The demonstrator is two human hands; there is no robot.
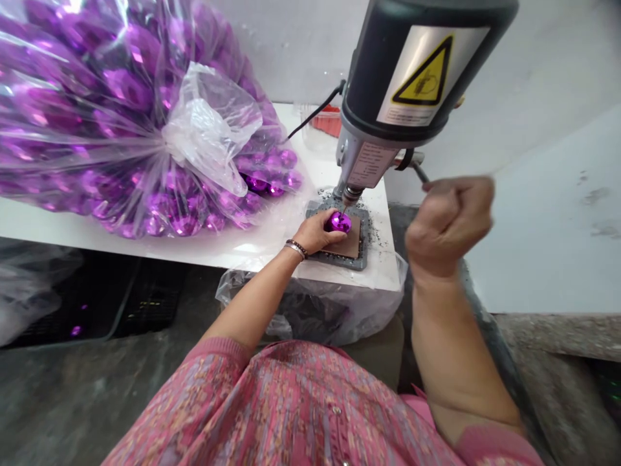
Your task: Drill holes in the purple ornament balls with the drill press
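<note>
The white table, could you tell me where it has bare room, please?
Bare patches lie between the bag of purple balls and the drill press, and in a front strip between bag and left hand. It is crowded beneath the bag and around the base plate, amid dark shavings.

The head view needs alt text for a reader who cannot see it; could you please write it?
A left hand holds a shiny purple ornament beneath a drill press, whose lever the right hand grips. A large clear bag of similar purple pieces lies on the white table.
</note>
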